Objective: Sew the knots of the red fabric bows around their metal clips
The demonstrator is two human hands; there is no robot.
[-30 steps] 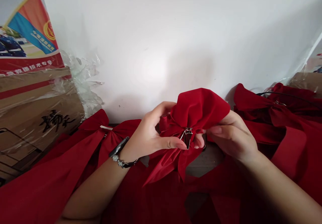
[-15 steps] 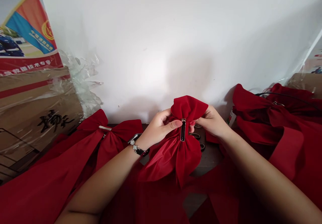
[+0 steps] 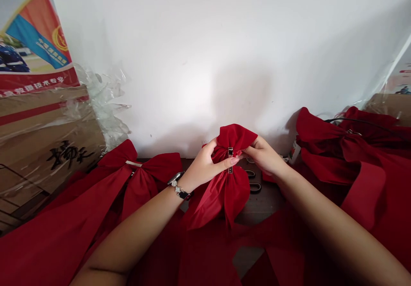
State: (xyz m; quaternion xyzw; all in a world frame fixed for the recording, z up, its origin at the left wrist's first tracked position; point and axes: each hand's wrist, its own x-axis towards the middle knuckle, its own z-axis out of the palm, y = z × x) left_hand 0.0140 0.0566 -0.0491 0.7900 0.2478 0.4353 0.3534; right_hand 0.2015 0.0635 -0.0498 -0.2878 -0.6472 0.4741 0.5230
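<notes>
A red fabric bow [image 3: 233,183] stands gathered at its waist, where a small black and metal clip [image 3: 230,154] pinches the folds. My left hand [image 3: 208,164] grips the gathered waist from the left, thumb reaching to the clip. My right hand [image 3: 261,155] pinches the same waist from the right. Both hands are closed on the cloth, out near the wall. A bracelet [image 3: 180,186] sits on my left wrist.
Finished red bows lie to the left [image 3: 141,168] and right [image 3: 340,144]. Red cloth [image 3: 48,243] covers the dark table [image 3: 266,202]. Two black clips [image 3: 253,181] lie by the bow. A plastic-wrapped cardboard box [image 3: 41,136] stands left, the white wall [image 3: 224,55] close behind.
Both hands have carried the bow away from me toward the wall and lowered it. The upper loop looks smaller and tighter, and the clip now stands upright at the waist.
</notes>
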